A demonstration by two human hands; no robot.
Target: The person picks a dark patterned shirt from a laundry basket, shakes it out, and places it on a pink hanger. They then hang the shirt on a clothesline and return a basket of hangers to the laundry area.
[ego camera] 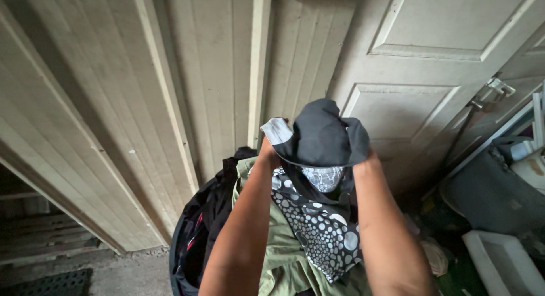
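Both my arms reach forward and hold up a black garment (pixel 322 134) with a white label at one corner. My left hand (pixel 268 150) grips its left edge by the label. My right hand (pixel 363 158) is mostly hidden behind the cloth and grips its right edge. Below hangs a black cloth with white dots (pixel 321 225), and a white lace piece (pixel 322 178) shows just under the black garment. A dark round basket (pixel 177 256) underneath is heaped with clothes, among them an olive green garment (pixel 278 256) and dark clothes (pixel 213 208).
A beige panelled wooden wall (pixel 113 103) stands behind the basket. A pale panelled door (pixel 431 74) with a metal latch (pixel 493 88) is on the right. A white trough (pixel 502 262) and a grey bin (pixel 494 194) sit at the lower right. A dark mat (pixel 51 283) lies lower left.
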